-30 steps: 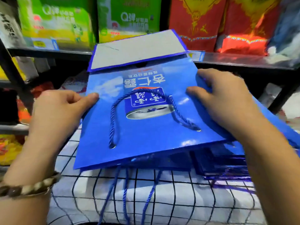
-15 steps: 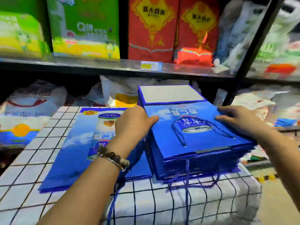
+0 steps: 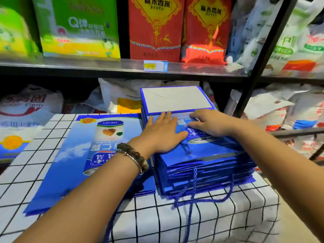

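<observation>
Single head view, close, looking down-forward over stacked bags [image 3: 201, 155].

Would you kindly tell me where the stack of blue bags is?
In the head view the stack sits right of centre on the checked cloth, right of a flat bag, under the left hand and right hand.

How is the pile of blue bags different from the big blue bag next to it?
The pile of blue bags is thick, many bags high; the big blue bag lies low and thin. The big blue bag looks longer and wider than the bags in the pile. The left hand and right hand rest on the pile; neither touches the big blue bag. Both are shiny blue and lie on the checked cloth.
</observation>
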The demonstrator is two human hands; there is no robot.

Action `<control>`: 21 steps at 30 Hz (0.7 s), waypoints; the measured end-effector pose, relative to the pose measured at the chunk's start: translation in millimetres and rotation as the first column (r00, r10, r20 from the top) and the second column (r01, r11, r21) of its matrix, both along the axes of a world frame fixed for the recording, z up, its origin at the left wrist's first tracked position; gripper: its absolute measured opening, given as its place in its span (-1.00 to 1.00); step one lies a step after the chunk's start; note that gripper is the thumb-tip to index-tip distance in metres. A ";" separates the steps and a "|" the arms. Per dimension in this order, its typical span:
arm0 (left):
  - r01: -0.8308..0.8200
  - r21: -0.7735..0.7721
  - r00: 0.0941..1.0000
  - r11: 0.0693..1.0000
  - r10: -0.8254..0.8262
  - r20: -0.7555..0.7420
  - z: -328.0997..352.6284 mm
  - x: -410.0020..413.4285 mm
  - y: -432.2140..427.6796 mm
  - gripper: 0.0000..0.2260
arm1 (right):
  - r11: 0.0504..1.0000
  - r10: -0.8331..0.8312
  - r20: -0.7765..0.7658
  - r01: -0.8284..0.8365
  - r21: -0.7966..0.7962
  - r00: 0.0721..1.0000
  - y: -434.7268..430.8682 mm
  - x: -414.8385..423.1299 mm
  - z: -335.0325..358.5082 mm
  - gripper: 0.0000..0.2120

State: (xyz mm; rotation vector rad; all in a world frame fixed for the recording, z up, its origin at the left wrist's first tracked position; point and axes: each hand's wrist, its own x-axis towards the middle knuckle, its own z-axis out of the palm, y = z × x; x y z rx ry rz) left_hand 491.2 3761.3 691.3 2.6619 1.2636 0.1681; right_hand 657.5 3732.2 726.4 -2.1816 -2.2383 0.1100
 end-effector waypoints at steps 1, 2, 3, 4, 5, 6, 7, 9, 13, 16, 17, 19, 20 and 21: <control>0.003 -0.029 1.000 1.000 -0.004 -0.015 -7.3 0.8 2.9 -0.38 | 1.000 -0.006 -0.004 0.005 -0.031 1.000 1.3 2.1 -7.3 -0.56; 0.005 -0.054 1.000 0.999 -0.007 -0.028 -13.4 1.3 4.8 -0.38 | 0.998 -0.015 -0.005 0.015 -0.060 1.000 1.8 4.0 -15.2 -0.52; 0.003 -0.075 0.999 0.997 -0.006 -0.043 -18.2 2.0 5.4 -0.37 | 0.996 -0.025 0.001 0.025 -0.087 1.000 1.1 4.6 -22.8 -0.47; 0.000 -0.092 0.998 0.996 -0.005 -0.059 -21.9 2.8 6.0 -0.37 | 0.994 -0.031 0.019 0.033 -0.103 0.999 0.6 4.7 -30.2 -0.44; -0.003 -0.105 0.997 0.994 -0.005 -0.072 -24.5 3.5 6.2 -0.37 | 0.993 -0.033 0.043 0.037 -0.112 0.999 0.4 4.2 -36.4 -0.43; -0.006 -0.113 0.997 0.994 -0.003 -0.083 -26.5 4.3 6.5 -0.37 | 0.992 -0.032 0.061 0.039 -0.118 0.998 0.5 3.6 -40.7 -0.43; -0.009 -0.115 0.996 0.993 -0.002 -0.092 -28.3 5.0 7.3 -0.37 | 0.991 -0.033 0.070 0.042 -0.123 0.997 0.7 3.2 -43.3 -0.43; -0.013 -0.120 0.995 0.993 0.001 -0.102 -31.7 6.4 9.7 -0.36 | 0.988 -0.044 0.065 0.054 -0.148 0.997 1.7 3.4 -46.6 -0.43; -0.025 -0.124 0.996 0.992 0.015 -0.086 -38.2 8.5 10.0 -0.36 | 0.981 -0.055 0.058 0.065 -0.180 0.997 1.8 3.0 -52.3 -0.44; -0.033 -0.133 0.999 0.991 0.028 -0.041 -39.1 8.3 8.9 -0.37 | 0.983 -0.056 0.059 0.066 -0.172 0.997 0.4 2.5 -53.3 -0.44; -0.032 -0.130 0.999 0.991 0.031 -0.012 -37.7 7.4 7.5 -0.39 | 0.985 -0.054 0.067 0.064 -0.160 0.996 -0.1 2.4 -52.6 -0.43; -0.045 -0.086 0.995 0.995 0.052 0.083 -30.5 3.0 1.6 -0.46 | 0.990 -0.044 0.095 0.056 -0.128 0.994 -0.2 1.5 -47.7 -0.43; -0.059 -0.025 0.989 0.998 0.062 0.133 -24.5 -0.2 -3.7 -0.52 | 0.993 -0.038 0.118 0.051 -0.109 0.992 -0.3 0.4 -43.2 -0.44; -0.082 0.068 0.982 0.994 0.069 0.174 -17.6 -3.5 -10.4 -0.58 | 0.995 -0.033 0.154 0.046 -0.084 0.988 0.3 -0.5 -37.2 -0.45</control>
